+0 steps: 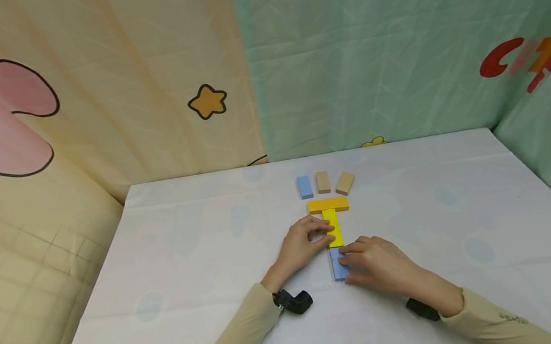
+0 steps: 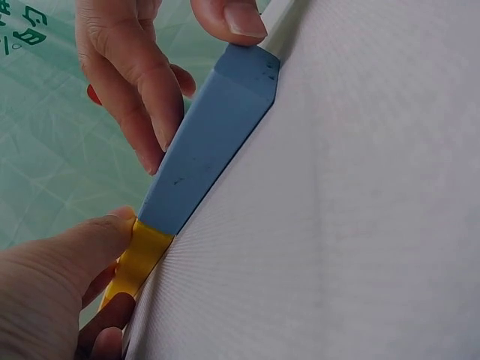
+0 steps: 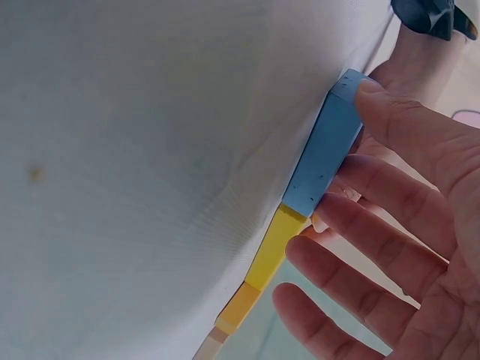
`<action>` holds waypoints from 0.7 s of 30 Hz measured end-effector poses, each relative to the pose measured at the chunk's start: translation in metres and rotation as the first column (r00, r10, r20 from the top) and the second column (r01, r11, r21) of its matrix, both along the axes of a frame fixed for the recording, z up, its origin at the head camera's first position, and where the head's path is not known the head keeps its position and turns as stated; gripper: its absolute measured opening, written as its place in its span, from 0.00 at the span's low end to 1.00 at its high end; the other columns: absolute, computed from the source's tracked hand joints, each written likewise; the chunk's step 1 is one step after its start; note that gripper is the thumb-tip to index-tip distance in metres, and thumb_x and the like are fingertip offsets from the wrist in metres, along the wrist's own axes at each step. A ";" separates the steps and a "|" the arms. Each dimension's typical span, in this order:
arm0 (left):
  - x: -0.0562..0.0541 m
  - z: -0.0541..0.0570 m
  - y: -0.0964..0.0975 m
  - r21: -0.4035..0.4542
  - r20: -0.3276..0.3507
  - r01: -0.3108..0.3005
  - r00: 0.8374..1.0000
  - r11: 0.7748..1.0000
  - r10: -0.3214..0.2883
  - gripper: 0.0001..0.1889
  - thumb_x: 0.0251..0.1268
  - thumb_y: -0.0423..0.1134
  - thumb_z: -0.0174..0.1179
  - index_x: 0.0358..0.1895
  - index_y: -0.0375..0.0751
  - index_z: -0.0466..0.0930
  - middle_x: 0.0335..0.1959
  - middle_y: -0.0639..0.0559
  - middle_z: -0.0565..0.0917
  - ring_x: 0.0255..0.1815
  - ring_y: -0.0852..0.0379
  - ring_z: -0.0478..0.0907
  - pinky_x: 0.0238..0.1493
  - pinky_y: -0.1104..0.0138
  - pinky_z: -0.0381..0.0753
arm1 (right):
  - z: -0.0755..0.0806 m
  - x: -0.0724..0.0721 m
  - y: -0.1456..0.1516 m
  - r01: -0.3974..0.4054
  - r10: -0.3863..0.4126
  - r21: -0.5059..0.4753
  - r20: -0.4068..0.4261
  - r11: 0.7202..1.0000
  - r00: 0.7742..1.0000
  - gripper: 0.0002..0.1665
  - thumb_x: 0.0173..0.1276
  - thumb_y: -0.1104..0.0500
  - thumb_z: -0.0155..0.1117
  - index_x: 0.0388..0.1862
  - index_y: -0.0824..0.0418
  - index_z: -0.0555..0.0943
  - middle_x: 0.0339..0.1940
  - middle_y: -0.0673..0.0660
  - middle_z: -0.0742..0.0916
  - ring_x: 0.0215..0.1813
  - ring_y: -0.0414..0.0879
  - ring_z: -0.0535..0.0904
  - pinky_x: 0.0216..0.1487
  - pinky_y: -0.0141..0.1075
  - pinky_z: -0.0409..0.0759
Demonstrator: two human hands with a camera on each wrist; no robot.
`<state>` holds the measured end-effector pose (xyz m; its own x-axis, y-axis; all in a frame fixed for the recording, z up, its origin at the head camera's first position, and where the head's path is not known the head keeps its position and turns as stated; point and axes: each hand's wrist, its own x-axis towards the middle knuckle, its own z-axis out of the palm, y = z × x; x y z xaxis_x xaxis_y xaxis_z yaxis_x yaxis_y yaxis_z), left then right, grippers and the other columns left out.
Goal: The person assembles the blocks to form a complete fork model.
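A blue block [image 1: 337,264] lies flat on the white cloth, its far end against a yellow block [image 1: 334,229]. That one meets an orange-yellow block [image 1: 327,205] set crosswise, so the three form a T. My left hand [image 1: 304,245] pinches the yellow block from its left side, thumb and fingertips on it. At the right side of the blue block is my right hand [image 1: 379,264]; its thumb [image 3: 382,101] touches the near end and its fairly straight fingers [image 3: 382,195] reach along the side.
Behind the T lie a small blue block [image 1: 304,187] and two wooden blocks, one upright to the edge [image 1: 323,182] and one slanted [image 1: 345,183]. The table [image 1: 213,254] has a white cloth. Printed curtains [image 1: 369,49] hang at its back and sides.
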<state>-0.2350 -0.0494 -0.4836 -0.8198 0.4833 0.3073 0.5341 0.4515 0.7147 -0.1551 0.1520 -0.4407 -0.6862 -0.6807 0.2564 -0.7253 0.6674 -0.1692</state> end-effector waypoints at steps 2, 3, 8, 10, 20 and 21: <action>0.000 0.000 0.000 -0.003 0.003 -0.002 1.000 1.000 0.002 0.11 0.58 0.42 0.68 0.44 0.46 0.86 0.46 0.58 0.81 0.41 0.64 0.74 0.36 0.71 0.69 | 0.000 0.000 0.000 0.000 0.000 0.005 -0.007 1.000 1.000 0.20 0.53 0.52 0.75 0.42 0.61 0.87 0.48 0.55 0.85 0.46 0.48 0.78 0.45 0.44 0.76; 0.000 0.000 0.000 -0.007 0.004 -0.003 1.000 1.000 0.003 0.11 0.58 0.42 0.68 0.44 0.46 0.86 0.46 0.59 0.81 0.41 0.64 0.74 0.36 0.71 0.69 | 0.001 0.000 -0.001 0.000 0.000 0.006 -0.012 1.000 1.000 0.19 0.53 0.52 0.75 0.42 0.61 0.87 0.48 0.55 0.85 0.46 0.48 0.78 0.45 0.44 0.76; 0.000 0.001 0.000 -0.011 0.006 -0.003 1.000 1.000 0.003 0.11 0.59 0.42 0.67 0.44 0.46 0.86 0.46 0.58 0.81 0.38 0.63 0.73 0.35 0.71 0.68 | 0.002 -0.001 -0.002 -0.004 0.004 0.011 -0.029 1.000 1.000 0.19 0.53 0.53 0.75 0.42 0.62 0.87 0.47 0.55 0.85 0.46 0.49 0.78 0.45 0.44 0.76; 0.001 0.002 -0.001 -0.011 0.007 -0.003 1.000 1.000 0.003 0.11 0.59 0.43 0.67 0.44 0.46 0.86 0.46 0.58 0.81 0.38 0.63 0.73 0.35 0.71 0.68 | 0.002 -0.001 -0.002 -0.006 0.007 0.018 -0.037 1.000 0.999 0.19 0.53 0.52 0.75 0.42 0.61 0.87 0.47 0.55 0.85 0.46 0.48 0.78 0.45 0.44 0.76; 0.003 0.004 -0.002 -0.100 -0.051 0.052 0.997 0.994 -0.057 0.10 0.68 0.39 0.59 0.48 0.42 0.84 0.50 0.54 0.80 0.53 0.59 0.73 0.53 0.69 0.70 | 0.005 -0.007 0.006 -0.072 0.074 0.057 -0.045 0.996 0.996 0.14 0.57 0.61 0.69 0.44 0.59 0.86 0.49 0.55 0.83 0.52 0.51 0.76 0.46 0.46 0.76; 0.004 0.005 -0.003 -0.117 -0.054 0.059 0.996 0.991 -0.066 0.11 0.68 0.38 0.58 0.48 0.41 0.84 0.51 0.54 0.80 0.54 0.58 0.73 0.56 0.68 0.69 | 0.005 -0.008 0.006 -0.084 0.086 0.056 -0.037 0.995 0.996 0.14 0.57 0.63 0.68 0.44 0.59 0.86 0.49 0.56 0.83 0.52 0.51 0.76 0.47 0.46 0.76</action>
<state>-0.2315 -0.0522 -0.4782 -0.7695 0.5677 0.2926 0.6025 0.4933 0.6274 -0.1629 0.1583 -0.4358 -0.6153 -0.7498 0.2435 -0.7852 0.6104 -0.1045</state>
